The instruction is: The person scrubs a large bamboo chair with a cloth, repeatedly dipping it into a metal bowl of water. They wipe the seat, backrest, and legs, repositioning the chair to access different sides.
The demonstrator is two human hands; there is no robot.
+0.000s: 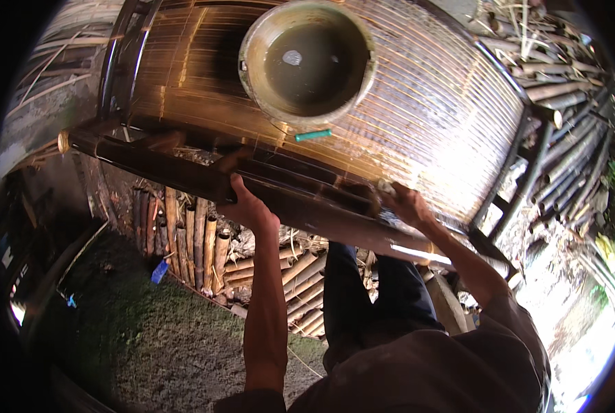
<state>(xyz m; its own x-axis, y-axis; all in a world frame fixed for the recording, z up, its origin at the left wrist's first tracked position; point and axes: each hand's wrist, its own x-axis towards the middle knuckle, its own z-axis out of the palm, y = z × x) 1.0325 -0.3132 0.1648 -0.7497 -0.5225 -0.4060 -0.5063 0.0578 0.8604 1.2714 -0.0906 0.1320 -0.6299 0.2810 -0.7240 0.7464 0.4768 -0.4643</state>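
In front of me is a wet bamboo bench with a slatted seat (452, 110) and a thick dark bamboo pole (163, 168) along its near edge. My left hand (251, 208) is closed around that pole left of the middle, thumb on top; its fingers are partly hidden. Farther right, my right hand (405, 205) is closed on a small pale wad (386, 186), perhaps a cloth or sponge, against the dark bamboo by the pole. A round bucket (251, 86) of murky water stands on the slats beyond my hands, its green handle grip (313, 135) lying toward me.
Cut bamboo lengths (196, 241) stand and lie beneath the bench. More bamboo poles (576, 158) are heaped at the right. Dark bare ground (170, 337) lies at the lower left, with a blue scrap (159, 271) beside the bamboo. My legs (349, 289) are close to the bench's near edge.
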